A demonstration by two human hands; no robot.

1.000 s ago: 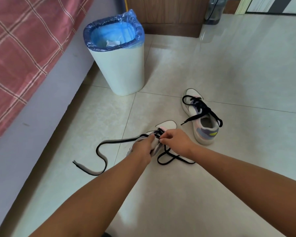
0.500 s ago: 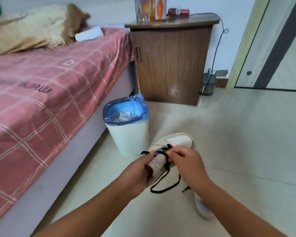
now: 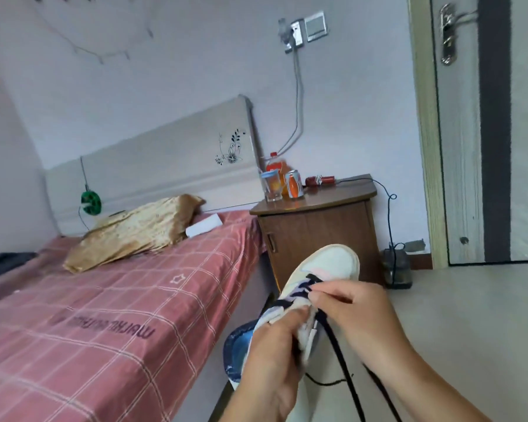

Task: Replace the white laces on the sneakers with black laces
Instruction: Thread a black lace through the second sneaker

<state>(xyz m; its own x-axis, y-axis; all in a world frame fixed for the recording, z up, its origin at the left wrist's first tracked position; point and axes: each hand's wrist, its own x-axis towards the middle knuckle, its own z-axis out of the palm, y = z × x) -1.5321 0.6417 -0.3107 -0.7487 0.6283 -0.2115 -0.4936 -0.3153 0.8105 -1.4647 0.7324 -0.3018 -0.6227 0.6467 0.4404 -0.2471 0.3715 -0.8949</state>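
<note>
A pale sneaker (image 3: 332, 263) with pink and lilac panels is lifted off the floor, toe pointing up and away. My left hand (image 3: 274, 357) grips its side and tongue from below. My right hand (image 3: 354, 312) pinches the black lace (image 3: 341, 357) at the eyelets near the middle of the shoe. Black lace crosses the lower eyelets, and its loose ends hang down between my forearms. The second sneaker is out of view.
A bed with a red checked sheet (image 3: 110, 315) fills the left. A wooden nightstand (image 3: 317, 233) with a glass, a can and a bottle stands behind the shoe. The blue-lined bin (image 3: 236, 351) shows below my left hand. A door (image 3: 485, 132) is at the right.
The shoe has been raised from the floor and held up in both hands. My view has swung upward from the floor to the bed, the nightstand and the wall.
</note>
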